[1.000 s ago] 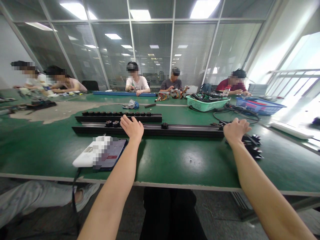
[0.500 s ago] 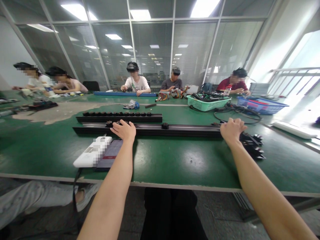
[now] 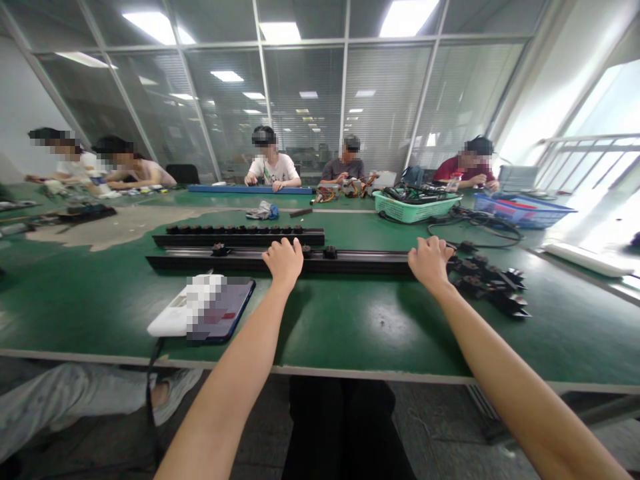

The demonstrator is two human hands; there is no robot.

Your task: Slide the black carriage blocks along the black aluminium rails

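A long black rail (image 3: 370, 261) lies across the green table (image 3: 350, 320) in front of me. My left hand (image 3: 284, 261) rests on the rail near its middle, fingers curled over its top. My right hand (image 3: 429, 261) is curled over the rail further right, close to its end. Small black sliders sit on the rail: one at the left (image 3: 219, 250), one just right of my left hand (image 3: 329, 252). A pile of loose black parts (image 3: 493, 288) lies to the right of my right hand.
A second black rail (image 3: 237, 237) carrying a row of black parts lies just behind. A phone and a white device (image 3: 200, 308) lie near the front edge at the left. Green (image 3: 415, 205) and blue (image 3: 520, 212) baskets and cables are at the back right. Several people sit across the table.
My left hand has moved right along the rail, and a small black slider that was at the left now sits beside it. My right hand has moved left, uncovering the loose parts.
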